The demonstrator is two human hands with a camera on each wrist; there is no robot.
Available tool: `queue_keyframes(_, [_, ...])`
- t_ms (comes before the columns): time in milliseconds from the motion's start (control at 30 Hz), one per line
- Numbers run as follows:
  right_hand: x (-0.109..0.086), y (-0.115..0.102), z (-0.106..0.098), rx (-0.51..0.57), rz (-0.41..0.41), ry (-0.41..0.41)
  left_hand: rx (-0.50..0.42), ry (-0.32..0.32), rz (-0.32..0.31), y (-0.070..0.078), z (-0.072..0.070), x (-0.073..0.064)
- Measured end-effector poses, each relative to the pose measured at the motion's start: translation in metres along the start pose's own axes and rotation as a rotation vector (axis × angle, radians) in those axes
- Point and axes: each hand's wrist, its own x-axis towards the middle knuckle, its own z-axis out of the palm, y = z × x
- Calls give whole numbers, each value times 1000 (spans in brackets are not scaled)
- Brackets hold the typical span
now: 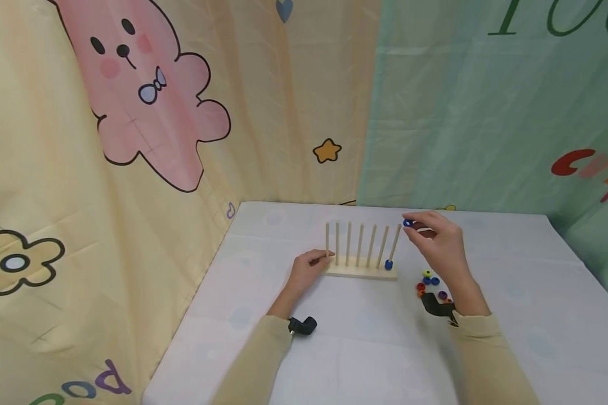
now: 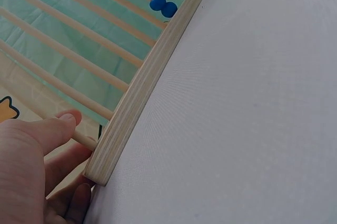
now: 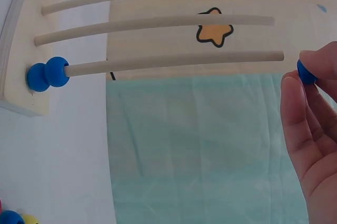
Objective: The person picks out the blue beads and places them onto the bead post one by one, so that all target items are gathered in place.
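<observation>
A wooden peg stand [image 1: 361,274] with several upright rods stands on the table. Two blue beads [image 3: 47,74] sit stacked at the foot of its rightmost rod. Between thumb and fingertips, my right hand [image 1: 443,244] pinches another blue bead [image 3: 306,72]. That bead is close to the top of the rightmost rod and apart from it. At the stand's left end, my left hand [image 1: 305,273] holds the leftmost rod [image 2: 83,139] between thumb and index finger. Its other fingers lie by the end of the base [image 2: 102,169].
Loose beads [image 1: 427,280] in blue, yellow, red, orange and purple lie right of the stand, partly behind the right wrist's black camera mount [image 1: 437,305]. The white-covered table [image 1: 365,349] meets printed curtains [image 1: 304,101] at the back and left.
</observation>
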Motion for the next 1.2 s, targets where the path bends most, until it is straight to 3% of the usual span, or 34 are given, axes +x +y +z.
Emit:
queue_keyframes(400, [1,-1,10,22,-34,9,14,-13,-16,-3,-4,1])
queue_keyframes(667, [0,2,13,-12,-26,-6,49,-20,2,-1,-3,1])
queue_keyframes(900, [-1,4,13,-11,-10,-29,36,-26,-43,-1,-3,1])
queue_keyframes(1200, [0,4,13,19,6,-40,35,-27,-31,-1,-4,1])
